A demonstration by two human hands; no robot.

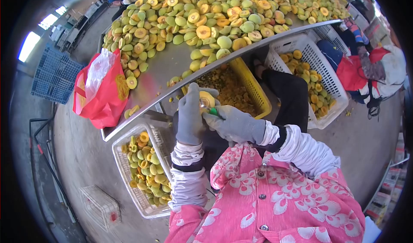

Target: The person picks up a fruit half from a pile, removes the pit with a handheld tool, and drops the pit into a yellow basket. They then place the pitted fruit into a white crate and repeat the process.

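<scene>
From my feed, left to right: blue crate (55, 76) on the floor at far left, then a red bag (102, 92) with clear plastic in it, sitting on the table (163, 67) edge. Below that, a white basket (142, 165) w/ green and yellow fruit halves. A smaller empty wire crate (100, 206) lies on the floor near it.

Centre: left hand (189, 116), grey glove, is wrapped around a peach half (207, 99), cut face up and yellow, held just under the table edge and above the yellow basket (249, 88) of scraps. Fingers closed round the fruit's back, thumb at the rim. Right hand (234, 123), also gloved, is closed on a small tool (213, 111) w/ a green handle, tip right at the fruit. Blade itself is too small to make out.

My read on doing this well: keep the half cupped firm so it doesn't spin, work the tip shallow round the pit hollow, cut away from the left thumb, and stay over the yellow basket so scraps drop in.

Right: 2nd white basket (320, 71) w/ more halves. Far right, another person (378, 71) in red and white. Table above is heaped w/ halves (206, 24).
</scene>
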